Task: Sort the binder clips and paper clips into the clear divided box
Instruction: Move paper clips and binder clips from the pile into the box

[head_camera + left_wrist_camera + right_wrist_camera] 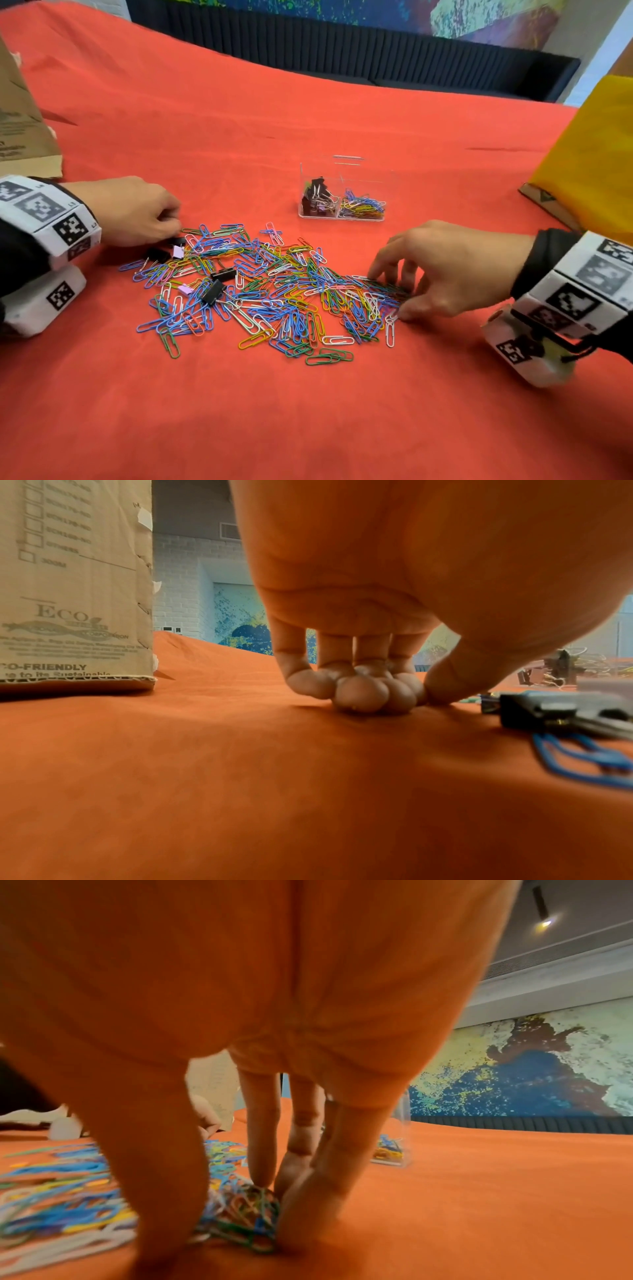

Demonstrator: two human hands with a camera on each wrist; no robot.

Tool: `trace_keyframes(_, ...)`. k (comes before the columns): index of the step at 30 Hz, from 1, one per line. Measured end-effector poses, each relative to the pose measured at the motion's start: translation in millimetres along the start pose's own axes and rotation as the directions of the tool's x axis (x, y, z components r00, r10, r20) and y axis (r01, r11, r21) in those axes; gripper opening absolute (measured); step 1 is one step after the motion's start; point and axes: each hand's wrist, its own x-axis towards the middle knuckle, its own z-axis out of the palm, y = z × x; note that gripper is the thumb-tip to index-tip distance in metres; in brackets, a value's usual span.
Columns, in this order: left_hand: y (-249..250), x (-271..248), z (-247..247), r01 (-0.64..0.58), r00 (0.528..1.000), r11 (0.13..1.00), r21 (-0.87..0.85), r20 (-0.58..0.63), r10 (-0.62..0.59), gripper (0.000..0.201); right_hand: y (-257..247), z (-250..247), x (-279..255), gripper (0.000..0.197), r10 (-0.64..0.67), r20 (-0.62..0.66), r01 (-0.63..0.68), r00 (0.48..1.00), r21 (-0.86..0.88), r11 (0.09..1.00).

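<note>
Cardboard from a brown box (20,113) stands at the far left of the red cloth (308,411), well apart from the clear divided box (342,192). Nearer that box, the left hand (137,212) rests knuckles-up at the left edge of the paper clips (274,291), its fingers (359,693) curled tight with tips on the cloth; whether they pinch anything cannot be told. Just beside it lie black binder clips (158,254), with more among the pile. The clear divided box stands beyond the pile, binder clips in its left compartment, paper clips in its right. To the right of it and nearer, the right hand (455,267) bears down on the pile's right edge, fingers (260,1137) and thumb gathering a bunch of paper clips. A yellow bag (596,154) stands far right.
</note>
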Motion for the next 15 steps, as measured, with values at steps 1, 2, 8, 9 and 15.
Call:
trace_keyframes(1,-0.1,0.0,0.0,0.002,1.0,1.0,-0.004,0.0,-0.002,0.03,-2.2,0.6,0.0,0.043,-0.001,-0.026,0.001,1.0,0.006,1.0)
trace_keyframes(2,-0.6,-0.1,0.0,0.003,1.0,1.0,-0.007,-0.001,-0.003,0.03,-4.0,1.2,0.7,0.036,-0.004,-0.056,0.004,0.998,0.001,1.0)
trace_keyframes(8,-1.5,-0.1,-0.8,0.002,1.0,1.0,-0.013,0.009,-0.002,0.03,-10.0,-1.4,4.6,0.018,-0.006,-0.12,0.003,0.993,-0.021,1.0)
trace_keyframes(9,-1.1,-0.1,-1.1,0.002,1.0,1.0,-0.012,0.012,-0.002,0.03,-9.7,-3.8,5.4,0.018,0.007,-0.115,-0.007,0.993,0.001,1.0)
trace_keyframes(15,-0.9,0.6,0.5,-0.004,1.0,1.0,0.015,-0.001,0.004,0.03,3.1,-23.4,11.7,0.023,0.097,-0.161,-0.067,0.982,0.182,0.981)
